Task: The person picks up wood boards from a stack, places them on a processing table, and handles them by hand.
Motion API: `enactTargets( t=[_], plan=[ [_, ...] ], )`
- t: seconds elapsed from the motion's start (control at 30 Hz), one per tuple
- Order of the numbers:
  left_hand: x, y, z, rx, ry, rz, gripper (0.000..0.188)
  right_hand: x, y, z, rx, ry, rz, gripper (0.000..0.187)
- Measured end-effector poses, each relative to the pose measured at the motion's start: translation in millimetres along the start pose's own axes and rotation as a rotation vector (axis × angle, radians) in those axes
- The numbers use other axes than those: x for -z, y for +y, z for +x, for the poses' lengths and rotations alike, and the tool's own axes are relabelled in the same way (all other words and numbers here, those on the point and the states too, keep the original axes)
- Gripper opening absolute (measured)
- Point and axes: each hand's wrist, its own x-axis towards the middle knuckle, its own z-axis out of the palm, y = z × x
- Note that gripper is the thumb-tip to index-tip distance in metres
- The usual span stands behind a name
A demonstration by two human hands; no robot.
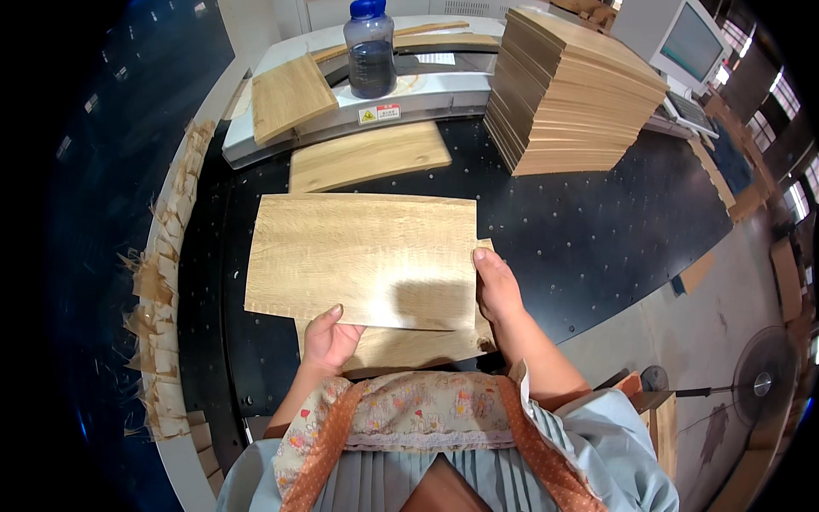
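Observation:
A rectangular wood-grain board (367, 256) is held in front of me, its light face turned up and catching a bright reflection. My left hand (331, 340) grips its near edge, the thumb on top and the fingers underneath. At the board's right edge my right hand (496, 286) holds on with the thumb over the side; its fingers are mostly hidden. Beneath the held board, another wood-grain board (401, 348) lies close to my body, mostly covered. Just beyond, a third board (371, 156) rests on the black table (563, 247).
A tall stack of boards (572, 94) stands at the back right. On the pale machine housing (426, 102) are a blue-capped bottle (371, 60) and a tilted board (293, 96). A monitor (693, 47) and keyboard (689, 111) are far right; a fan (762, 384) stands lower right.

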Motion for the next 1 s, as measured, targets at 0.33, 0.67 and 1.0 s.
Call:
enactTargets(
  t=[0.33,0.67,1.0],
  plan=[
    [-4,1,-1,-0.018,0.037,-0.051,0.057,7,-38,43,-0.016,-0.049,-0.028,0.016],
    [36,6,-3,0.015,0.006,0.029,0.052,-22,-19,224,0.481,0.024,-1.747,0.035],
    [45,5,-4,0.035,-0.029,0.015,0.051,-11,-20,169,0.569,-0.306,-1.580,0.016]
  ],
)
